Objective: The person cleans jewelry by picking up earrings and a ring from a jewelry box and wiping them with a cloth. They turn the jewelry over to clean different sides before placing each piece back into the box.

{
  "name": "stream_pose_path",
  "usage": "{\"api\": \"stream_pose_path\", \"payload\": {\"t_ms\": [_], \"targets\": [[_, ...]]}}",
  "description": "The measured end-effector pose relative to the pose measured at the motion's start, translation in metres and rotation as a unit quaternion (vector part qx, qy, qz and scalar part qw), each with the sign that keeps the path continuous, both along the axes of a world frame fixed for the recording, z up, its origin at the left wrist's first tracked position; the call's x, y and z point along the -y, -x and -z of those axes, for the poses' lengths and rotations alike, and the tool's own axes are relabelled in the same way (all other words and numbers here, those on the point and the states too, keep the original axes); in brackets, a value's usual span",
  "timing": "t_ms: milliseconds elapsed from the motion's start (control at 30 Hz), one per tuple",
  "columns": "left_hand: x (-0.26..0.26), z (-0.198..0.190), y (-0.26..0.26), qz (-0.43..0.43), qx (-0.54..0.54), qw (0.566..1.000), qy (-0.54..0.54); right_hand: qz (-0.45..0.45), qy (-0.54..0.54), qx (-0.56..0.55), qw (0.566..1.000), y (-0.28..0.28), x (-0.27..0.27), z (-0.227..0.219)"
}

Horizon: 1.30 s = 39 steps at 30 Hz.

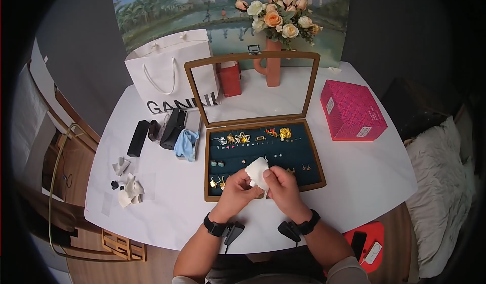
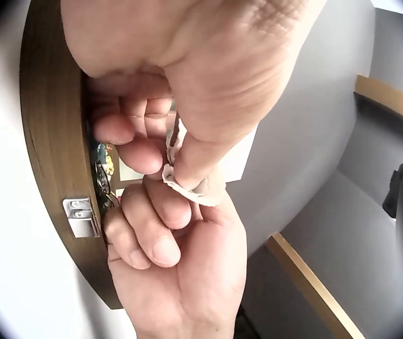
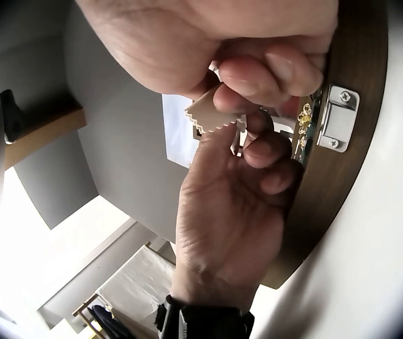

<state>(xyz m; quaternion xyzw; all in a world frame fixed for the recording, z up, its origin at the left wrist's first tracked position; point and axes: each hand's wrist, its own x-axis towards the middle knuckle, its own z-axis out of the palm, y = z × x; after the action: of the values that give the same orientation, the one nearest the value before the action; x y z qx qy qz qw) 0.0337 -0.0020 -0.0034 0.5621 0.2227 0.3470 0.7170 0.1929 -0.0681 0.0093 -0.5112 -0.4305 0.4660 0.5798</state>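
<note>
Over the front of the open jewelry box [image 1: 207, 152], both hands hold a small white polishing cloth [image 1: 257, 168] with a zigzag edge. My left hand [image 1: 238, 190] pinches its left side, fingers curled. From the right, my right hand [image 1: 284, 188] presses its thumb on the cloth against bent fingers. In the right wrist view the cloth [image 3: 212, 113] is folded between the fingertips of the two hands. I cannot tell what, if anything, is wrapped inside. Brooches [image 1: 242, 138] and several small earrings lie on the box's dark green lining.
The box's glass lid stands raised. A white paper bag [image 1: 162, 71], black cases [image 1: 173, 129], a blue cloth [image 1: 186, 145] and crumpled pale cloths [image 1: 131, 190] are to the left. A pink box [image 1: 352, 111] is at right; a flower vase [image 1: 273, 64] stands behind.
</note>
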Motion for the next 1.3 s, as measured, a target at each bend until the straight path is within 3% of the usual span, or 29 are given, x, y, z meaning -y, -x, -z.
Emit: {"api": "stream_pose_path", "payload": {"t_ms": [367,667,967,1300], "targets": [[0.003,-0.002,-0.003,-0.028,-0.012,1.000,0.001,-0.039,0.003,0.020,0.999,-0.009,-0.001,-0.006],[0.001,0.004,0.001,-0.010,-0.039,0.999,-0.027,0.038,-0.014,0.021,0.999,-0.005,-0.003,0.002],[0.004,-0.011,-0.005,-0.030,0.006,1.000,-0.003,-0.021,-0.021,0.054,0.998,-0.007,-0.001,-0.003],[0.000,-0.006,0.000,-0.023,-0.001,0.999,0.032,0.091,-0.011,-0.037,0.995,-0.007,0.001,-0.008]]}}
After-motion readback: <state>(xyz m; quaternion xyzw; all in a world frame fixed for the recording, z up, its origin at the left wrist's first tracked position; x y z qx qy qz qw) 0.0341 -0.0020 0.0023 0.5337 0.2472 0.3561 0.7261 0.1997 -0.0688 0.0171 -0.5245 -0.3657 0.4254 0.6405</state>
